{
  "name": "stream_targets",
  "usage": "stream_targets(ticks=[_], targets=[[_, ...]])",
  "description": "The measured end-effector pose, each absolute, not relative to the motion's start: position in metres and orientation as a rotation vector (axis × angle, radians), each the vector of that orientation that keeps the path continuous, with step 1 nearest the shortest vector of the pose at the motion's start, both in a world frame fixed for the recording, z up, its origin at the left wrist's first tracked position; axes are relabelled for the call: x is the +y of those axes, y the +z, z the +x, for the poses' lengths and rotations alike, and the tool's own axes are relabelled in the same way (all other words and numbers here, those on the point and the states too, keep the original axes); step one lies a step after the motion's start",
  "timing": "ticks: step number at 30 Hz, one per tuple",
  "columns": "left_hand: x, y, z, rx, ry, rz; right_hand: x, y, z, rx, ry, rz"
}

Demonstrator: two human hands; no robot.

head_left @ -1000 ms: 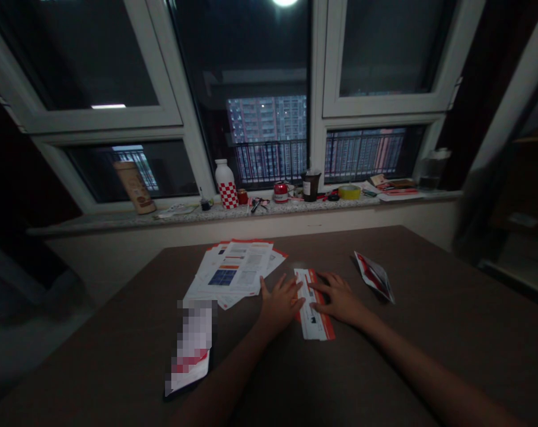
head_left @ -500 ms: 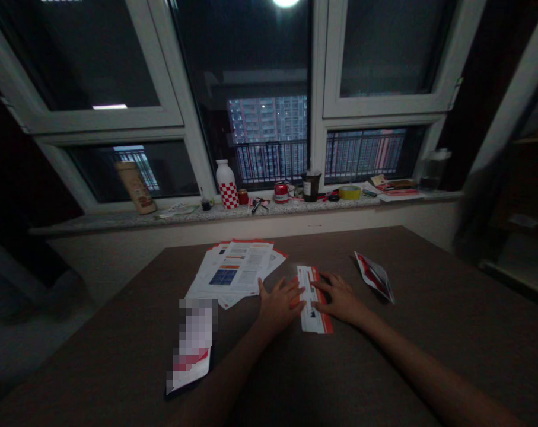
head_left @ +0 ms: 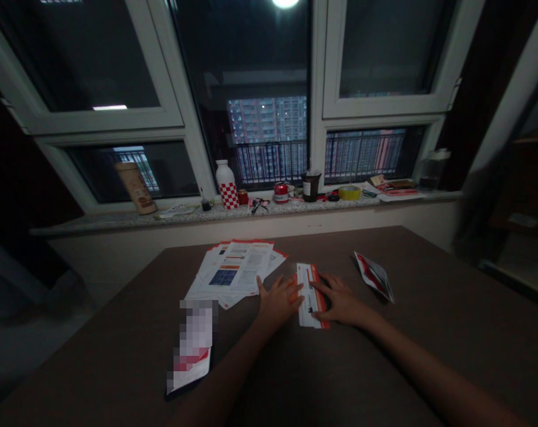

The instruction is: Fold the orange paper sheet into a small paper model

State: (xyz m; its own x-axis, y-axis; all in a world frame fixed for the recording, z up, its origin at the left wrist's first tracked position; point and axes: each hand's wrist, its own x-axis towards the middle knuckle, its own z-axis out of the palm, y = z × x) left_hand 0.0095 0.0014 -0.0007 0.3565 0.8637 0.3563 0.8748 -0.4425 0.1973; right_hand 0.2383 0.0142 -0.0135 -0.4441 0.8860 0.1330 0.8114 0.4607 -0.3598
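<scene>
A narrow folded paper leaflet point(head_left: 306, 319), white with orange edges, lies flat on the brown table point(head_left: 117, 356) between my hands. My left hand point(head_left: 275, 303) rests at its left side, fingers spread and fingertips on the paper's edge. From the right, my right hand point(head_left: 343, 302) lays its spread fingertips on the leaflet, covering part of the print. Just beyond my left thumb is a fanned stack of printed sheets point(head_left: 246, 261) with orange borders. A partly opened folded leaflet point(head_left: 374, 276), red and white, stands off to the right of my right hand.
At the left front lies a phone-like flat object point(head_left: 191, 373) with a dark edge, mostly blurred out. Along the windowsill point(head_left: 184, 220) stand a checkered bottle point(head_left: 228, 185), a tan tumbler point(head_left: 135, 187), a red can point(head_left: 280, 192), a dark cup point(head_left: 311, 187) and yellow tape point(head_left: 349, 193).
The leaflet between my hands has slid slightly away from me and a little to the left. My right fingers have shifted on it; my left hand stays nearly in place.
</scene>
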Motion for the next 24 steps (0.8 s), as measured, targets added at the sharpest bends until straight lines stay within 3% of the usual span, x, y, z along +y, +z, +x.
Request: stream_targets(ticks=[24], targets=[[0.007,-0.014,0.007,-1.718,-0.564,-2.470,0.007,-0.002,0.240,-2.457,0.495,-1.424]])
